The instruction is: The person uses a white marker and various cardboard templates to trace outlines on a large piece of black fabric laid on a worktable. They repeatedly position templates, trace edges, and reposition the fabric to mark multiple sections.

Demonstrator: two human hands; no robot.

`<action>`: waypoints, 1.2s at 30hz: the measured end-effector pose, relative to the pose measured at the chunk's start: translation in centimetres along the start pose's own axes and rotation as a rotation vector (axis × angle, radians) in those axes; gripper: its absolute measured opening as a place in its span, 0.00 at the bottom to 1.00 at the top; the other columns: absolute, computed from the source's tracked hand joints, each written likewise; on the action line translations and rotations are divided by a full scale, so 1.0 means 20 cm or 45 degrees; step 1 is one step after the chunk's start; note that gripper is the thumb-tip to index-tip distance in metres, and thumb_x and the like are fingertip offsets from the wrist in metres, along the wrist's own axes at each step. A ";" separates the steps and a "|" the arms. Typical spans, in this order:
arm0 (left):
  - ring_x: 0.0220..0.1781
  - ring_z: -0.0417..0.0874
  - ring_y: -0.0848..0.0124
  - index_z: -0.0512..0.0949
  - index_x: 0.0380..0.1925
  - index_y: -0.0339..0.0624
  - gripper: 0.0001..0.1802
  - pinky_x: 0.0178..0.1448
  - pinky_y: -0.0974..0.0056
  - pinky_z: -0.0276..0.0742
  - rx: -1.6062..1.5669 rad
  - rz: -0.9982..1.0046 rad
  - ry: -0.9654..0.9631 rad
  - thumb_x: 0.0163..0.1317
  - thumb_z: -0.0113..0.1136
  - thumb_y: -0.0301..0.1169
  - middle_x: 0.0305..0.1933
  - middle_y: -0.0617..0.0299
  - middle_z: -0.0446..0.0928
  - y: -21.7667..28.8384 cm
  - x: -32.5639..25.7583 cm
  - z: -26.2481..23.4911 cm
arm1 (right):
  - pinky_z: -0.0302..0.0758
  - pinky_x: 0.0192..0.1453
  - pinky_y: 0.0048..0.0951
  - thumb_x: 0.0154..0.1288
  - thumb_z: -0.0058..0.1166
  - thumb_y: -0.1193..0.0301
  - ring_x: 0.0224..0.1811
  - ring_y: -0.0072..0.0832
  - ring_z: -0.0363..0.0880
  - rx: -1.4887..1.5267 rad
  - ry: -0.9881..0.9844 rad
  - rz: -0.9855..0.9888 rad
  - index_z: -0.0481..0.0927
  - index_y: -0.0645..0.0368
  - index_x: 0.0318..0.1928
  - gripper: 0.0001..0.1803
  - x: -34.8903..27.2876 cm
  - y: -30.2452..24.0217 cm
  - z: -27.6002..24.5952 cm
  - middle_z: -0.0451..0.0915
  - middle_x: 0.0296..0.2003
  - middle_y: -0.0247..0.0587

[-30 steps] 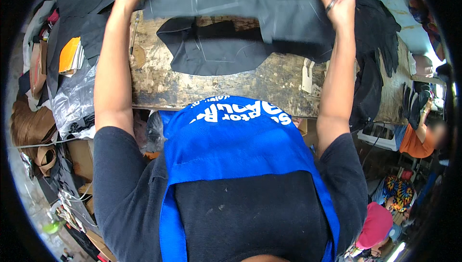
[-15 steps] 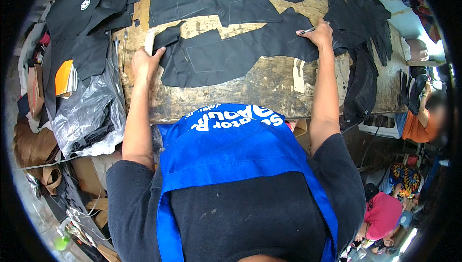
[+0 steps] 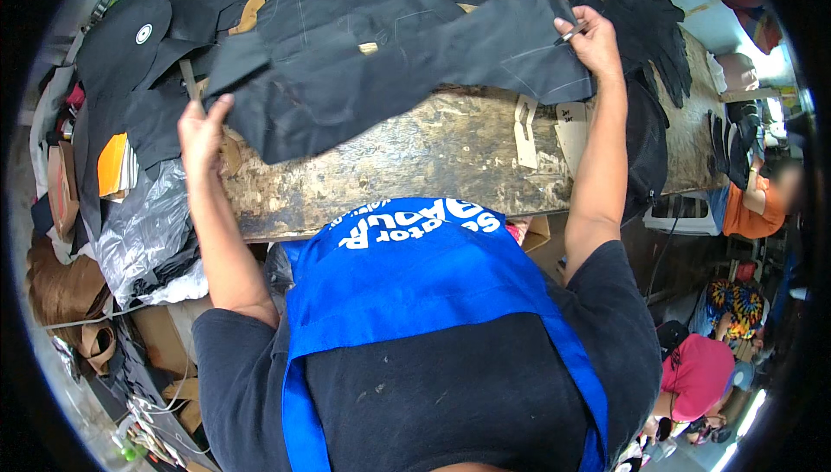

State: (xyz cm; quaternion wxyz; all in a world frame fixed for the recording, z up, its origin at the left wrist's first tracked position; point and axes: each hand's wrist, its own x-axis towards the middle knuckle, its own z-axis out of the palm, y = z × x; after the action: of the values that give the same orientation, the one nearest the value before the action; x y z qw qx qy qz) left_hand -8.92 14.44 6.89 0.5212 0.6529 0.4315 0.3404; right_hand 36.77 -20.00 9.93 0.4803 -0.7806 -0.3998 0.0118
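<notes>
A black, leather-like sheet (image 3: pixel 338 91) with pale drawn lines is stretched between my hands, lifted partly off the worktable (image 3: pixel 415 160) and blurred by motion. At its left end my left hand (image 3: pixel 203 134) is closed, thumb against the sheet's edge. A narrow pale strip (image 3: pixel 189 78) sticks up from the same fingers. My right hand (image 3: pixel 599 43) pinches the sheet's far right corner and also keeps a pen (image 3: pixel 571 32) between its fingers. Beneath and beyond lie more black pieces (image 3: pixel 389 9) with marked outlines.
Pale card templates (image 3: pixel 525 130) lie near the table's front edge. To the left are a clear plastic bag (image 3: pixel 151 229) and an orange-covered booklet (image 3: pixel 114 164). Black material (image 3: pixel 645 147) hangs over the edge at right. People (image 3: pixel 697 372) sit off to the right.
Both hands have moved apart, the left one leftward and the right one slightly right. The black sheet has risen and shifted left and away, now overlapping the pieces behind.
</notes>
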 end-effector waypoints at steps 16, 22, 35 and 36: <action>0.37 0.71 0.79 0.75 0.42 0.35 0.18 0.45 0.75 0.67 0.437 0.647 0.373 0.54 0.68 0.31 0.36 0.67 0.73 0.29 0.29 -0.74 | 0.72 0.32 0.22 0.59 0.60 0.65 0.27 0.16 0.75 0.033 -0.080 -0.008 0.79 0.63 0.42 0.16 -0.19 -0.38 0.16 0.80 0.27 0.35; 0.34 0.70 0.78 0.75 0.36 0.36 0.18 0.41 0.74 0.67 0.589 0.500 0.307 0.52 0.70 0.36 0.32 0.68 0.72 0.08 0.28 -0.63 | 0.70 0.28 0.22 0.61 0.57 0.68 0.23 0.19 0.74 -0.030 -0.081 0.458 0.79 0.64 0.41 0.13 -0.31 0.01 0.08 0.79 0.24 0.35; 0.36 0.71 0.78 0.76 0.36 0.35 0.18 0.42 0.74 0.67 0.588 0.497 0.433 0.53 0.69 0.36 0.34 0.67 0.73 0.15 0.24 -0.60 | 0.74 0.45 0.39 0.35 0.73 0.58 0.41 0.43 0.81 -0.851 0.151 1.058 0.82 0.64 0.35 0.28 -0.51 0.18 0.07 0.82 0.36 0.51; 0.36 0.71 0.79 0.76 0.36 0.35 0.18 0.43 0.74 0.67 0.534 0.481 0.430 0.53 0.69 0.36 0.35 0.67 0.73 0.15 0.24 -0.60 | 0.74 0.45 0.38 0.34 0.73 0.58 0.40 0.43 0.81 -0.795 0.125 1.121 0.82 0.64 0.33 0.27 -0.49 0.24 0.05 0.83 0.35 0.50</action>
State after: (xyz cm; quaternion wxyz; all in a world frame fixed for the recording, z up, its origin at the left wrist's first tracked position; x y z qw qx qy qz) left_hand -17.14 23.27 12.44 0.2242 0.7489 0.4437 0.4383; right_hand 32.57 -26.55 2.17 0.1934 -0.9795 0.0036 0.0562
